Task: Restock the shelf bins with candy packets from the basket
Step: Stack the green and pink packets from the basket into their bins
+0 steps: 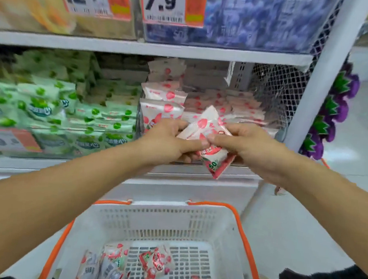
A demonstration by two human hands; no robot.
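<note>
Both my hands hold a small bunch of red-and-white strawberry candy packets (208, 130) in front of the right-hand shelf bin (275, 134). My left hand (169, 140) grips the bunch from the left, thumb across the front. From the right, my right hand (243, 142) pinches the same packets. That bin holds several matching strawberry packets (161, 111), some standing at its left side. Below, the white basket (170, 223) with orange handles has several more strawberry packets (155, 264) on its bottom.
A bin of green-and-white candy packets (46, 108) fills the shelf to the left. Price tags (162, 1) hang on the bins of the shelf above. A white upright post (318, 85) and wire mesh close the shelf's right end, with purple decorations (331, 117) beyond.
</note>
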